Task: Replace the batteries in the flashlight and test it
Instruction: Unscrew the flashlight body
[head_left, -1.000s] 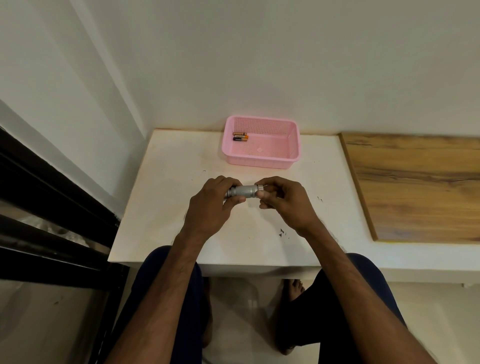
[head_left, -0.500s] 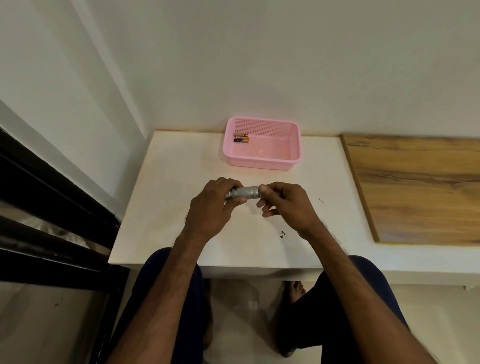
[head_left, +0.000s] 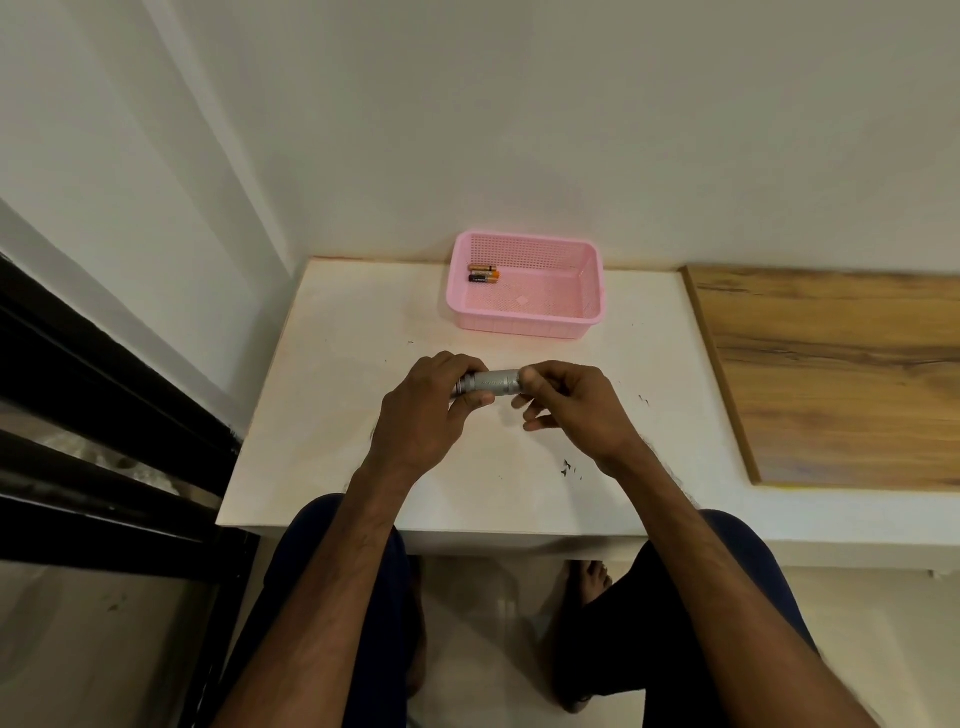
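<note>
Right hand (head_left: 576, 410) lower fingers now uncurled; both grips clamp flashlight (head_left: 493, 382), left hand (head_left: 426, 415).

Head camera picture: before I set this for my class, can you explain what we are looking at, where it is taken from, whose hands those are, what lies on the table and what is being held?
There is no machine here. The picture comes from a wide-angle camera worn on a person's head, looking forward and down, so the arms reaching in from the bottom are the wearer's own. The left hand and right hand together hold a small silver flashlight sideways above the white table, one hand on each end. At the back of the table stands a pink basket with a few small batteries lying in its left corner. A wooden board lies to the right.
</note>
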